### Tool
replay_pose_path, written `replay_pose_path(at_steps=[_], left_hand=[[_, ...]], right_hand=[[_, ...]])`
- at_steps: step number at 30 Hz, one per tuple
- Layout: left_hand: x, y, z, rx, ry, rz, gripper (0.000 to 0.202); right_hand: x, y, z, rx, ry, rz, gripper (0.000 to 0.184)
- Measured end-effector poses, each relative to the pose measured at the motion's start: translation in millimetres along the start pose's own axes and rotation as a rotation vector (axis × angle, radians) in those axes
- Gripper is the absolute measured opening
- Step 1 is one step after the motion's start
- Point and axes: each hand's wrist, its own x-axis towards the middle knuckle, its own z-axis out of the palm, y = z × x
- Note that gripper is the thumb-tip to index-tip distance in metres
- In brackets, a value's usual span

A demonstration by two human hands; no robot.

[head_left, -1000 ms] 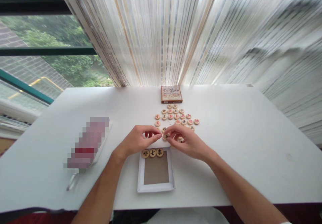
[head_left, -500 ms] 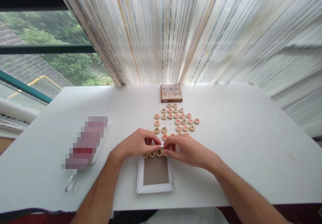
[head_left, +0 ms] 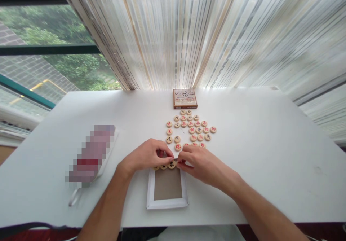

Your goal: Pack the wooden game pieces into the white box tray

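A shallow white open box (head_left: 150,190) with a grey-brown bottom lies at the near edge of the table. Chinese chess pieces (head_left: 171,164) form a row along its far end. At that end my left hand (head_left: 151,154) is closed, thumb and fingers pinched together above the row; what they hold, if anything, is hidden. My right hand (head_left: 196,161) is closed around a partly covered round piece at the box's far right corner. Beyond my hands, several more round wooden pieces (head_left: 192,130) with red or black characters lie flat, and my right hand partly covers the nearest row.
A brown-edged Chinese chess box lid (head_left: 185,98) lies behind the loose pieces. To the left is a blurred-out pinkish object (head_left: 92,150) with a white strap. A striped curtain (head_left: 167,35) hangs at the table's back edge, with a window at the left.
My right hand has shifted slightly to the right at the box's far right corner. My left hand stays almost still, and the view has tilted a little.
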Motion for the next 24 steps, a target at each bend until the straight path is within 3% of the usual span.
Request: replay_pose_path(at_steps=[11,19,24], left_hand=[[-2,5,1.6,0.042,-0.008,0.031,0.019],[-1,6,2.1,0.074,-0.001,0.036,0.014],[-2,5,1.8,0.071,0.001,0.014,0.016]], right_hand=[[-4,-1,-2,-0.017,-0.006,0.004,0.012],[-3,-1,8,-0.062,0.030,0.034,0.017],[-2,-1,1,-0.044,0.041,0.035,0.021]])
